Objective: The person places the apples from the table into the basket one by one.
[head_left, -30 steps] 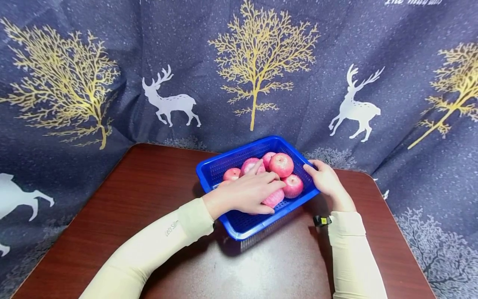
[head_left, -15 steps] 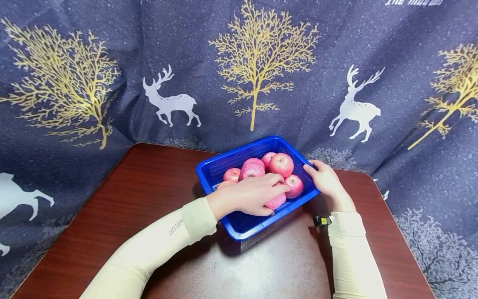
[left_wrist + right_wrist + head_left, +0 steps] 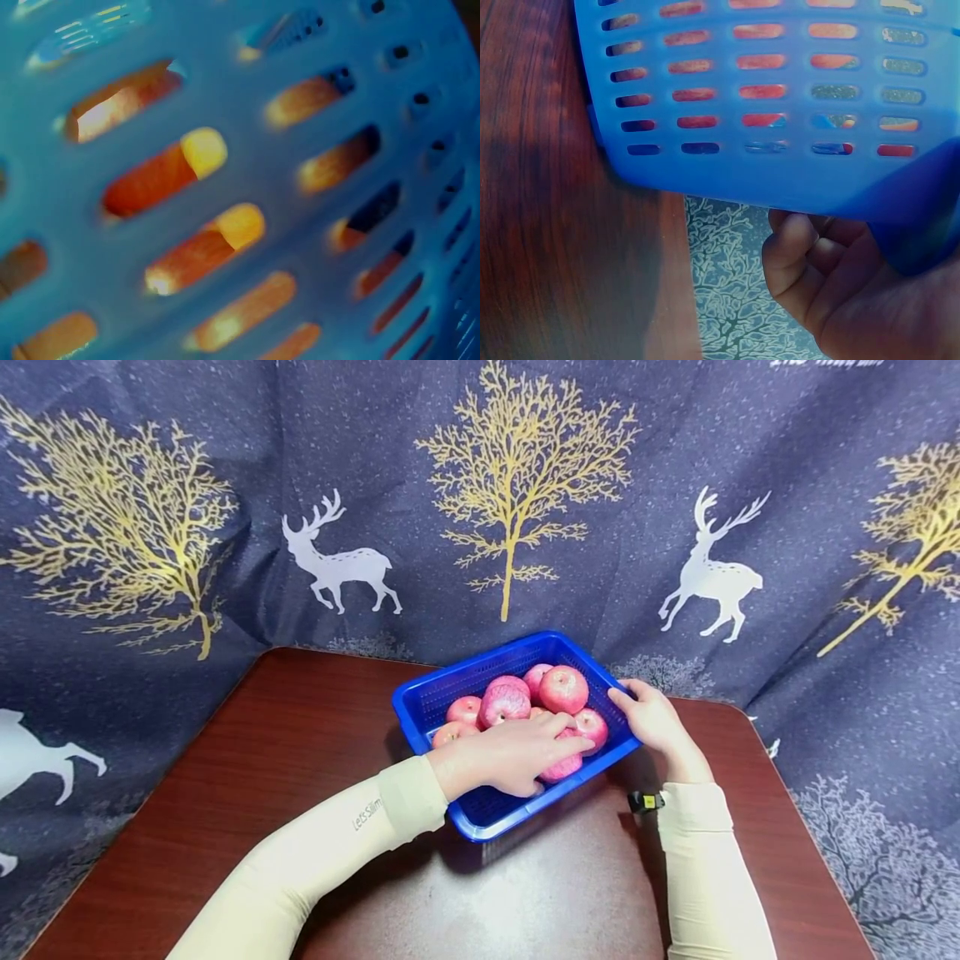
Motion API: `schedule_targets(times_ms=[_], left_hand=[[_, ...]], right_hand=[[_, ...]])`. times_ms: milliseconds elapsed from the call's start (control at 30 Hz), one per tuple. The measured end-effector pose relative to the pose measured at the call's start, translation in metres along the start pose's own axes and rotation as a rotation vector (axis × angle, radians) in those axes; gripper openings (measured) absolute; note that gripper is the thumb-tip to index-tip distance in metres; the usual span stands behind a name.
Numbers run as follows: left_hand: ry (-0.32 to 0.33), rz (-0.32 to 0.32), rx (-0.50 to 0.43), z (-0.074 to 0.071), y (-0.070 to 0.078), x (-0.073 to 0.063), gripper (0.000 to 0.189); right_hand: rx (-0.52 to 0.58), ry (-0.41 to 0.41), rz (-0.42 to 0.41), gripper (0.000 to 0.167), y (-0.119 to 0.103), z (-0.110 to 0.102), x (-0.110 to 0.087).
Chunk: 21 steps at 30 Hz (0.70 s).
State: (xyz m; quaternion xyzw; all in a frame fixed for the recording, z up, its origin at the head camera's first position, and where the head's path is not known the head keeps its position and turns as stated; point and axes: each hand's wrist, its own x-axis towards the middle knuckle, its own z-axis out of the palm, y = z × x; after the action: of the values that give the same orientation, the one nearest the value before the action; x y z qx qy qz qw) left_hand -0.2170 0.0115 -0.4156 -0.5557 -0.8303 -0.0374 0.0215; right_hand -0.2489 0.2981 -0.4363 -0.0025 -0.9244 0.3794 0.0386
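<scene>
A blue slotted plastic basket [image 3: 467, 828] holds several red-pink apples [image 3: 564, 689]. Reaching in over the front side, my left hand [image 3: 510, 758] holds an apple [image 3: 562, 768] at the front right, thumb on its near side and fingers over its top. Palm and fingers hide part of it. My right hand [image 3: 652, 720] grips the basket's right end at the rim; in the right wrist view, curled fingers [image 3: 787, 247] show at the basket's edge. The left wrist view shows only the basket's wall [image 3: 247, 180] close up, blurred, with red and yellow patches behind its slots.
The basket stands toward the back of a dark red-brown wooden table [image 3: 247, 752]. A dark curtain [image 3: 465, 577] with deer and trees hangs right behind it. A small black device [image 3: 647, 802] sits at the right wrist.
My left hand has shifted right and slightly toward the front with the apple, uncovering more apples at the left and middle. The right hand and basket have stayed in place.
</scene>
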Motion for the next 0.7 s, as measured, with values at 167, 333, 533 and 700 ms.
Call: schedule_targets(times_ms=[167, 333, 533, 700], left_hand=[[0.018, 0.001, 0.009, 0.0, 0.0, -0.004, 0.095], [0.059, 0.013, -0.01, -0.001, -0.001, -0.011, 0.095], [0.13, 0.013, -0.083, -0.006, -0.005, -0.027, 0.089], [0.173, -0.031, -0.175, -0.017, -0.009, -0.044, 0.086]], right_hand=[[-0.014, -0.002, -0.002, 0.055, 0.0, 0.0, 0.0], [-0.038, -0.006, -0.004, 0.056, 0.001, 0.0, 0.0], [-0.047, -0.003, -0.019, 0.056, -0.001, -0.001, 0.001], [-0.04, -0.008, -0.004, 0.056, -0.001, -0.002, -0.001]])
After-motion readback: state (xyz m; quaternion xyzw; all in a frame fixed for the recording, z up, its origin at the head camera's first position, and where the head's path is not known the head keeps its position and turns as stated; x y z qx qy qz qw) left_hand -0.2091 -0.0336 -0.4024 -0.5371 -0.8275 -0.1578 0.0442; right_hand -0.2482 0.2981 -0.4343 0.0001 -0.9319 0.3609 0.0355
